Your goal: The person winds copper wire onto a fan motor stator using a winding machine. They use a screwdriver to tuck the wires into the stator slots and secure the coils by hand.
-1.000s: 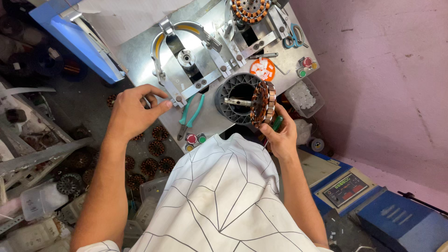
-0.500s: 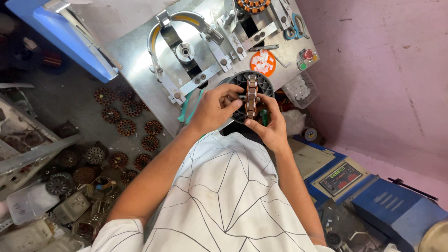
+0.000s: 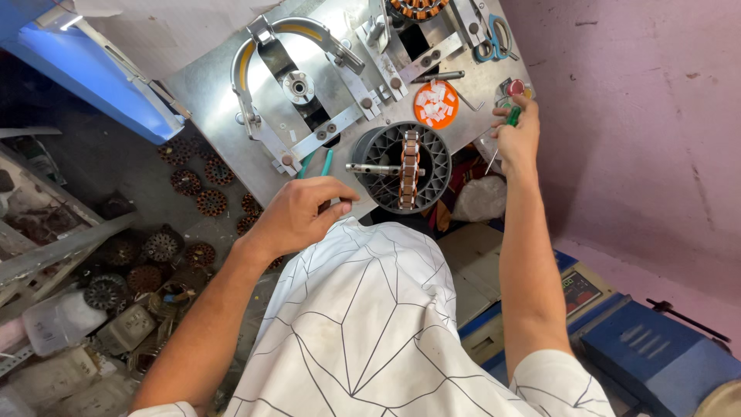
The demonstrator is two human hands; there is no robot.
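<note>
I am watching the copper-wound stator [image 3: 410,170] standing on edge across the ribbed black holder [image 3: 401,167], its long axis running away from the body. The left hand [image 3: 297,216], loosely curled and holding nothing, is sitting nearer, lower-left of it. The right hand [image 3: 515,135] is gripping a green-handled tool [image 3: 512,116], well to the right.

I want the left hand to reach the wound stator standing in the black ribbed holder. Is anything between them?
Nothing visible blocks it. The left hand rests at the bench edge, just left of the black ribbed holder; the stator stands upright in it, with only a metal shaft sticking out towards the hand.
</note>
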